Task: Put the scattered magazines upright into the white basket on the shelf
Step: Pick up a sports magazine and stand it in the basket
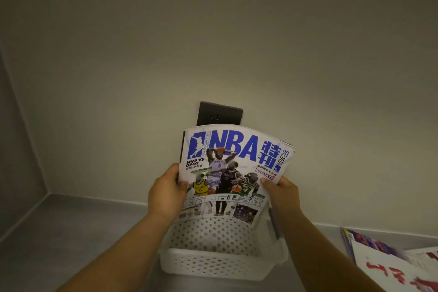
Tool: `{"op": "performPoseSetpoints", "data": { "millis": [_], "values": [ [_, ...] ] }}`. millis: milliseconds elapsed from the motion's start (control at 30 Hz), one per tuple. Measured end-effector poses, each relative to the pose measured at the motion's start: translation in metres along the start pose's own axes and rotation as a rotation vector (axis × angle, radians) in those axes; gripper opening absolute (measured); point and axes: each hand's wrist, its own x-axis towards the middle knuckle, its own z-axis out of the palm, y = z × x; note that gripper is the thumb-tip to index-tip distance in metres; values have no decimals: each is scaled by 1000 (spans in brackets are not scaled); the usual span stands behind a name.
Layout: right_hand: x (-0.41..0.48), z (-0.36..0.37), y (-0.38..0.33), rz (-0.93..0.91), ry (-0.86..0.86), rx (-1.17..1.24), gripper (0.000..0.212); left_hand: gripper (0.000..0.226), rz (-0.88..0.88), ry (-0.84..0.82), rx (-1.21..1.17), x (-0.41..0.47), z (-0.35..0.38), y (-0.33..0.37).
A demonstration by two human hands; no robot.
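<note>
- Loose magazines: flat on shelf, far right, overlapping, well apart from basket.
- Basket: white, perforated, on grey shelf, centre, open side up.
- Left hand: clamped on magazine's left edge, thumb on cover, other fingers hidden behind.
- Right hand: clamped on right edge, thumb on cover, other fingers hidden behind.
- Magazine: NBA cover facing camera, upright, slightly bowed, lower edge over basket's rear part; contact with basket floor cannot tell.
- Socket: dark, on wall behind magazine top, partly covered.

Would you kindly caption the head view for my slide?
Left hand and right hand hold an NBA magazine upright over the white basket.
</note>
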Motion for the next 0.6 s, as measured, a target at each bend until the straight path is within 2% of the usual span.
{"op": "performPoseSetpoints", "data": {
  "millis": [100,200,267,400,600],
  "values": [
    [6,6,-1,-35,45,5,15,25,-35,40,-48,12,3,0],
    [8,10,-1,-101,91,-18,34,22,-94,103,-92,22,2,-2],
    [8,11,2,-142,78,-58,43,18,-93,88,-71,26,4,-4],
    [6,11,6,-197,1,-167,39,16,-72,74,-10,27,5,-5],
    [-4,3,0,-219,-5,-329,52,30,-109,-2,135,19,-2,-10]
  ]
}}
